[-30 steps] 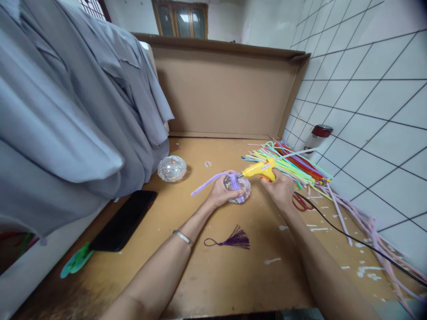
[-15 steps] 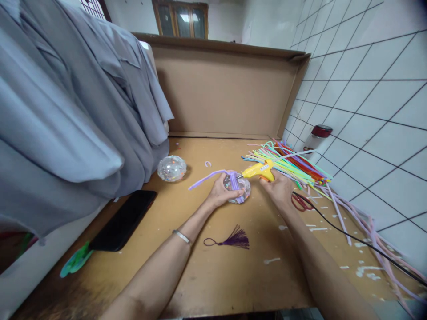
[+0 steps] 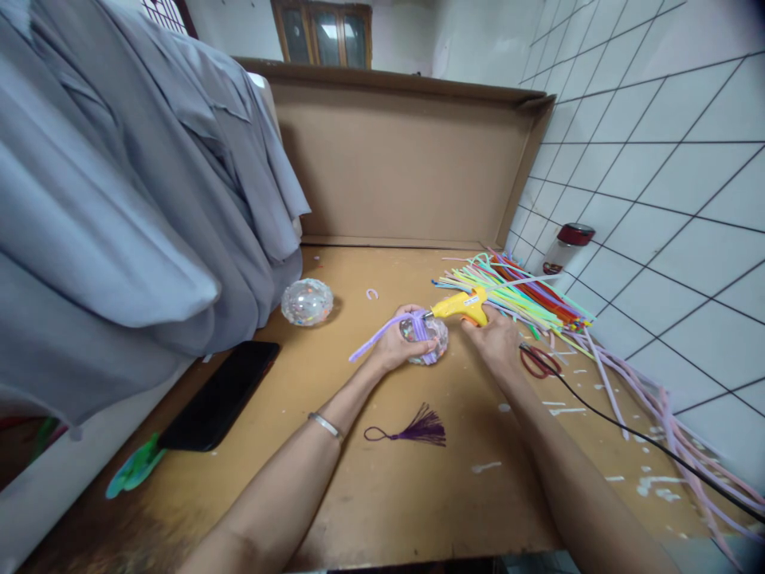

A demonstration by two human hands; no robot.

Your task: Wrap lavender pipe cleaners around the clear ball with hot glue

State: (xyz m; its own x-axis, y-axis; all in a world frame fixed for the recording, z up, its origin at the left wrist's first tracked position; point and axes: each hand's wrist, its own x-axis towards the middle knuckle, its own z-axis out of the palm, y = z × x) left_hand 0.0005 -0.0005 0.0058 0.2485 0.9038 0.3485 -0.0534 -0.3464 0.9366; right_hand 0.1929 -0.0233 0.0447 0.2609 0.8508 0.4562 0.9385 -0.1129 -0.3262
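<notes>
"One yellowish-brown counter (image 3: 335, 510), worn and scuffed, with white smears (image 3: 656, 485) toward the right. And around it?"

"Behind, an upright cardboard panel (image 3: 412, 159); on the right, a white tiled wall (image 3: 645, 191); on the left, grey cloth (image 3: 149, 175) in hanging folds; far back, a wood-framed window (image 3: 327, 33)."

"And the yellow glue gun (image 3: 460, 304)?"

"Over the middle of the counter, in the right hand (image 3: 497, 341), fingers wrapped about the handle."

"Pointing which way?"

"Left and slightly toward the near side, long axis nearly crosswise. Nozzle (image 3: 427, 314) right at the lilac strands (image 3: 421, 328) on a clear round piece (image 3: 441, 339); too small to tell if touching."

"Left hand (image 3: 395, 344)?"

"Fingers clasped on that piece, thumb across the strands, a loose end trailing leftward."

"Nearest below?"

"A purple tassel (image 3: 423, 427), loop leftward, fringe rightward."
</notes>
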